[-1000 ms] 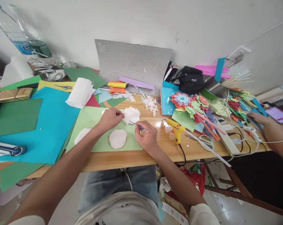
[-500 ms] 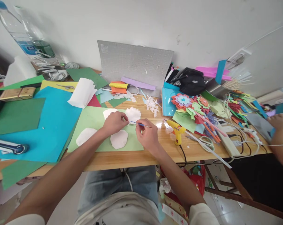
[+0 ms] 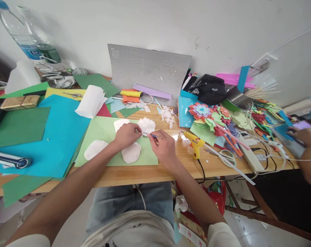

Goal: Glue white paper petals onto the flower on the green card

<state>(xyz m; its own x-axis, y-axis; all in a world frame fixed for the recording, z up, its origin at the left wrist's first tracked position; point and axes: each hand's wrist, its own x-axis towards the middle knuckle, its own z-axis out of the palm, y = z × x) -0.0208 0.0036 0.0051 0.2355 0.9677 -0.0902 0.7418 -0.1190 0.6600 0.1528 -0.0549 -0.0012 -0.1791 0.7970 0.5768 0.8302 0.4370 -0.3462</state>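
The right hand (image 3: 163,145), near the middle of the frame, is gripping a thin blue rod (image 3: 159,137) between thumb and fingertips, its dark end pointing left. The left hand (image 3: 126,135) is facing it with thumb and finger pinched together just beside that end; whether they are gripping anything is too small to tell. Behind the fingertips, the frilly paper (image 3: 147,124) is lying right of centre on a pale green sheet (image 3: 148,157). Three white rounds are sharing that sheet: one (image 3: 131,152) below the hands, one (image 3: 95,149) at its left, partly hidden by the forearm, and one (image 3: 120,123) behind the left hand.

Right of centre, a yellow glue gun (image 3: 195,143) is resting on the table (image 3: 176,161), with scissors (image 3: 227,158) lying farther right. Paper flowers (image 3: 202,109) are standing out just above them, and white scraps (image 3: 167,115) are scattering across the wood nearer the middle. A grey mat (image 3: 147,65) is leaning on the wall at upper centre. A blue sheet (image 3: 65,130) is covering the left side, a white roll (image 3: 90,101) resting at its upper right corner. At the right edge, another person's hand (image 3: 303,136) is reaching over the table.
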